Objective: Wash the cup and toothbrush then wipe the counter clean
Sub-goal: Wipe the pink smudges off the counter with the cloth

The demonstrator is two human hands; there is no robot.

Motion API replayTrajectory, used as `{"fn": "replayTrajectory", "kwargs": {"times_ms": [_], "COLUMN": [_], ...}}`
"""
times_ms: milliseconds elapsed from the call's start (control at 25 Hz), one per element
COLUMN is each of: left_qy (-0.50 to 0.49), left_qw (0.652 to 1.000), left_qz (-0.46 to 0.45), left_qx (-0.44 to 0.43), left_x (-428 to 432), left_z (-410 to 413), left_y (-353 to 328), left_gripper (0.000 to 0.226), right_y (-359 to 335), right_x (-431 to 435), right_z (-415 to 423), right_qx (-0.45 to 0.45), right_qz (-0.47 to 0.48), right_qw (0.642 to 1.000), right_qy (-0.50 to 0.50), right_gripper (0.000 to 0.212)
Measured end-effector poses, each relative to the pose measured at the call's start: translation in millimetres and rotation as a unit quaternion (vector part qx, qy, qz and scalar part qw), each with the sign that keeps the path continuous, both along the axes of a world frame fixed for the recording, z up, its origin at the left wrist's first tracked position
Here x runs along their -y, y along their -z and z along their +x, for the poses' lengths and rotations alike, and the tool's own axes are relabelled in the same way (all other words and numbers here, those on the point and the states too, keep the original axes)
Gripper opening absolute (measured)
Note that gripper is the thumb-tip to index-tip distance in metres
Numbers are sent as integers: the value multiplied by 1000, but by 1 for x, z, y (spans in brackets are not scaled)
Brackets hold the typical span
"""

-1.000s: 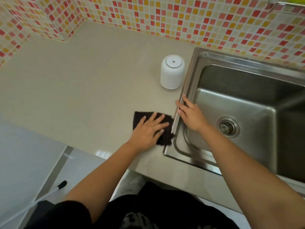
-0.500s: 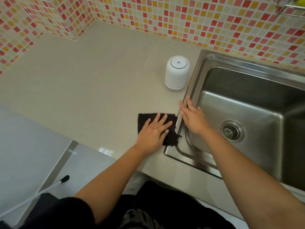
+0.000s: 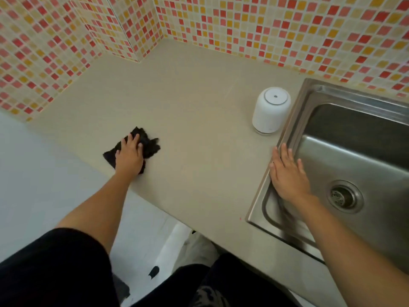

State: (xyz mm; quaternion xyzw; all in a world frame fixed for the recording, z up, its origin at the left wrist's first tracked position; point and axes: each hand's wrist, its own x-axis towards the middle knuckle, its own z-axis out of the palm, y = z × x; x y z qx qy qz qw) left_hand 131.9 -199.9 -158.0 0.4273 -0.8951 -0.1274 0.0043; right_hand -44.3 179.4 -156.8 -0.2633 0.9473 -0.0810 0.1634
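Note:
A white cup (image 3: 271, 109) stands upside down on the beige counter (image 3: 199, 120), just left of the sink rim. My left hand (image 3: 129, 156) presses flat on a black cloth (image 3: 150, 144) near the counter's front left edge, fingers spread over it. My right hand (image 3: 287, 173) rests flat and empty on the left rim of the steel sink (image 3: 354, 138), fingers apart. No toothbrush is in view.
The sink's drain (image 3: 344, 196) sits right of my right hand. Mosaic-tiled walls (image 3: 265, 25) close the counter at the back and left, with a tiled corner jutting out. White floor lies below the counter's front edge.
My left hand has slid the black cloth from beside the sink far to the left across the counter. My right hand stays on the sink rim.

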Motion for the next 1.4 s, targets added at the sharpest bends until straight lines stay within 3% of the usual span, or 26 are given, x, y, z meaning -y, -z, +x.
{"fn": "replayTrajectory", "kwargs": {"times_ms": [40,120,200,280,360,440,560,640,720,880,1000,1120,1200,1320,1400], "left_qy": [-42,-7,138,323,407,356,99,-44,-74,143,368,490,417,122,-7], "left_qw": [999,1000,990,944,912,932,993,999,997,988,925,870,905,990,999], "left_qz": [-15,-29,-11,-20,5,1,-17,0,5,27,-10,-1,-46,-42,-26], "left_qx": [5,-6,-38,-58,-45,-69,-62,-26,1,-43,-91,-65,-69,-59,-46], "left_x": [-2,-47,-128,-196,-188,-127,3,75,90,-46,-165,-155,-90,30,59], "left_z": [-21,-63,-79,-42,7,34,41,29,-8,-93,-64,12,39,50,42], "left_y": [-1,3,12,15,15,19,16,5,-3,9,12,10,15,14,7], "left_gripper": [45,44,44,44,43,44,42,44,44,44,43,43,45,46,42], "right_y": [0,0,-1,-2,-1,0,2,2,2,3,2,3,4,5,5], "right_x": [0,2,3,2,2,4,7,7,7,8,7,6,7,7,7], "right_z": [0,1,2,3,5,7,7,6,6,6,8,8,7,7,7], "right_qx": [1,-1,-1,2,-3,-5,-9,-13,-13,-13,-7,-16,-18,-15,-21], "right_qz": [3,-1,-14,-20,-24,-31,-24,-13,-8,-9,-12,-15,-11,-8,-13], "right_qw": [1000,1000,1000,1000,1000,999,999,999,999,999,999,999,999,999,999], "right_qy": [1,3,7,11,15,22,30,29,32,38,38,36,34,36,37], "right_gripper": [52,52,52,52,52,51,51,52,52,52,52,52,52,52,52]}}
